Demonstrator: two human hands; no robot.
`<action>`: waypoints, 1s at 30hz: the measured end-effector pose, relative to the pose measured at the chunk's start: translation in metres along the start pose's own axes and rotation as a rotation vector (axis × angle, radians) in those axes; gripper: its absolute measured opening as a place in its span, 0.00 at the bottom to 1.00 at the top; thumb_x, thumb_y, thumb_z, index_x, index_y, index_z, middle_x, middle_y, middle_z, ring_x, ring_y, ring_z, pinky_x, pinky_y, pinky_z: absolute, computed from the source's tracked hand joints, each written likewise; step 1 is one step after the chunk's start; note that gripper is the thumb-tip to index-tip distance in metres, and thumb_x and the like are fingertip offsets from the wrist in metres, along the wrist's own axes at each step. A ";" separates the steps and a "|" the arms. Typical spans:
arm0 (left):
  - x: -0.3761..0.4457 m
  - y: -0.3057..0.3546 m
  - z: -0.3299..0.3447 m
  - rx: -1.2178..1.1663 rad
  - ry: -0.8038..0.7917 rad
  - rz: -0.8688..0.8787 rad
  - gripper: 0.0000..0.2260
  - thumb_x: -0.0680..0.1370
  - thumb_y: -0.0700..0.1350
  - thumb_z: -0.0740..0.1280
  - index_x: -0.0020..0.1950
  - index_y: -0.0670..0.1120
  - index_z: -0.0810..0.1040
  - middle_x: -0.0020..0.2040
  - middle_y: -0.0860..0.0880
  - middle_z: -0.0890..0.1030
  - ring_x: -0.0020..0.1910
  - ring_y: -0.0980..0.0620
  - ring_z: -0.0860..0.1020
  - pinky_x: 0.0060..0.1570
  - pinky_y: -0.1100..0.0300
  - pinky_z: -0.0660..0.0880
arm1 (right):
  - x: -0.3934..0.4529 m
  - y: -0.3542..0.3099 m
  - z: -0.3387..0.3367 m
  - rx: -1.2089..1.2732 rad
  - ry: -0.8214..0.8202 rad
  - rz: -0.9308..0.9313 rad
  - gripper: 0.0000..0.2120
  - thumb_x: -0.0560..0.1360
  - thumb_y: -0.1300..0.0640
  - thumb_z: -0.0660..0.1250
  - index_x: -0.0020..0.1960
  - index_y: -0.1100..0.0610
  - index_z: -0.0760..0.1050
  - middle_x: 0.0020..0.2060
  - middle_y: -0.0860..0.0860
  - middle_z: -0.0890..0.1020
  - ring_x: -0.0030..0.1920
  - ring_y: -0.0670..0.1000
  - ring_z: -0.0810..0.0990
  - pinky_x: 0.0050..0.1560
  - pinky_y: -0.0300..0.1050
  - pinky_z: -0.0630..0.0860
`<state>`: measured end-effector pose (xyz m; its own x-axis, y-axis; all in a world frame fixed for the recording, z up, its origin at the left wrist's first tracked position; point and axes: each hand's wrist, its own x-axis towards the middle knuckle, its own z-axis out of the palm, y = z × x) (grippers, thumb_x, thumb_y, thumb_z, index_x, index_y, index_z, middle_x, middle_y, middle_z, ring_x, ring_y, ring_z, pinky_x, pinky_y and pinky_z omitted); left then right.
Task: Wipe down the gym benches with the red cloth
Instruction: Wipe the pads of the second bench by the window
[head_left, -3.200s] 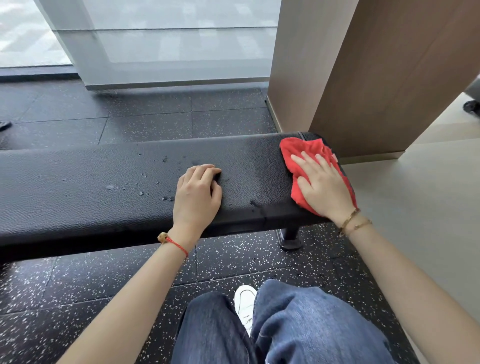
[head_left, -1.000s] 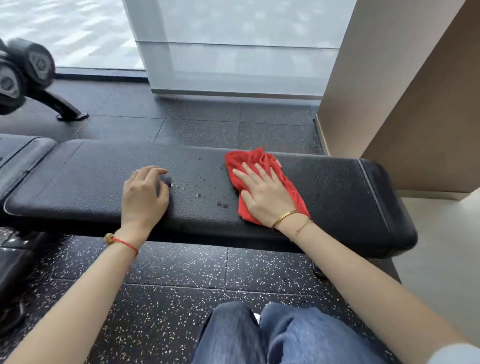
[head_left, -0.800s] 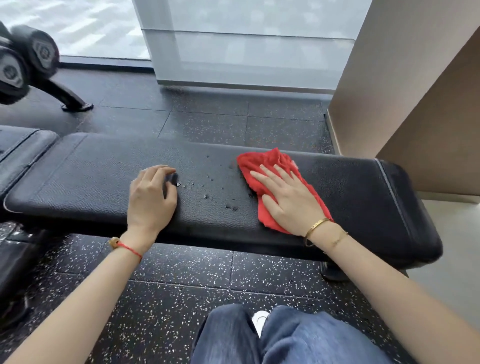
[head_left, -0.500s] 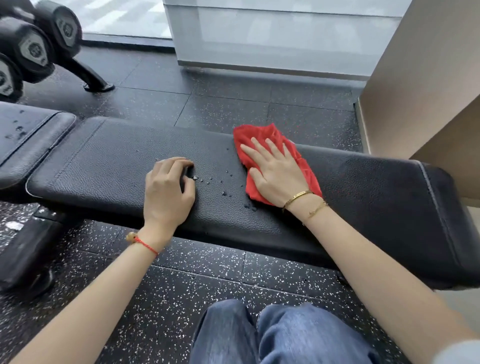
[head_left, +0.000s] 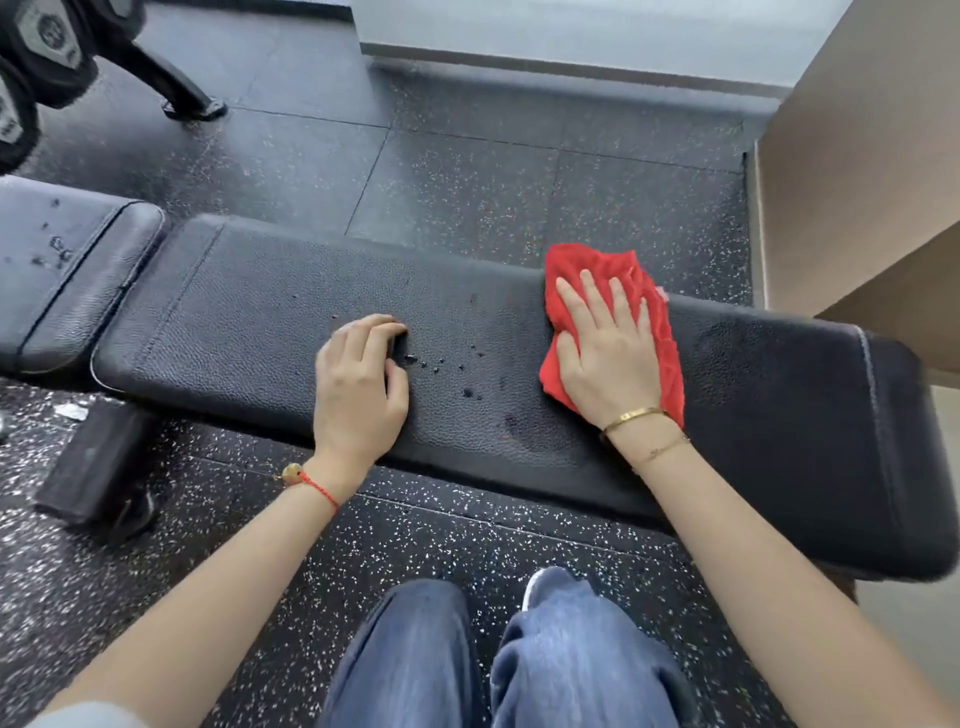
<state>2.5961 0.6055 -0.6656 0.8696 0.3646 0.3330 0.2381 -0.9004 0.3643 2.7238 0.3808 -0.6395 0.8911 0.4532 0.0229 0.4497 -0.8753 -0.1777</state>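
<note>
A long black padded gym bench (head_left: 249, 322) runs across the view in front of me. The red cloth (head_left: 618, 265) lies on its top, right of the middle, reaching to the far edge. My right hand (head_left: 608, 358) presses flat on the cloth with straight, spread fingers. My left hand (head_left: 358, 384) rests on the bench top to the left of it, fingers loosely bent with the tips on the pad, holding nothing. A few water droplets (head_left: 467, 392) and a damp smear (head_left: 524, 428) sit on the pad between my hands.
A second black pad (head_left: 67, 270) with droplets adjoins the bench's left end. Dumbbells on a rack (head_left: 41, 52) stand at the far left, its foot (head_left: 192, 106) on the speckled rubber floor. A wooden wall (head_left: 857, 182) rises at the right. My knees in jeans (head_left: 498, 654) are below.
My right hand has slid the red cloth back to the right, leaving a damp smear on the pad. My left hand stays put. The view has tilted further down.
</note>
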 end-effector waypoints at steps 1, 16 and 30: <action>0.000 -0.001 0.001 -0.001 0.013 0.002 0.16 0.76 0.42 0.60 0.63 0.46 0.75 0.64 0.50 0.76 0.66 0.49 0.70 0.66 0.51 0.65 | 0.005 -0.010 0.004 -0.012 0.008 0.009 0.28 0.78 0.50 0.54 0.78 0.46 0.55 0.78 0.49 0.57 0.77 0.56 0.54 0.76 0.58 0.47; -0.002 -0.013 0.007 -0.060 0.028 0.057 0.14 0.76 0.43 0.62 0.61 0.45 0.76 0.61 0.47 0.77 0.64 0.45 0.71 0.65 0.49 0.67 | -0.058 -0.021 0.010 0.062 0.060 0.075 0.25 0.80 0.51 0.56 0.76 0.44 0.57 0.77 0.46 0.58 0.77 0.53 0.54 0.77 0.53 0.47; -0.001 -0.015 0.006 -0.123 0.037 0.048 0.13 0.75 0.43 0.62 0.58 0.45 0.77 0.58 0.46 0.78 0.61 0.44 0.72 0.64 0.49 0.66 | -0.074 -0.089 0.029 0.013 0.087 -0.113 0.26 0.78 0.50 0.56 0.76 0.44 0.60 0.76 0.46 0.61 0.77 0.53 0.57 0.77 0.53 0.49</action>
<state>2.5946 0.6171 -0.6761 0.8618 0.3320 0.3836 0.1396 -0.8821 0.4498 2.6162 0.4301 -0.6539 0.8370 0.5319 0.1282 0.5471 -0.8170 -0.1821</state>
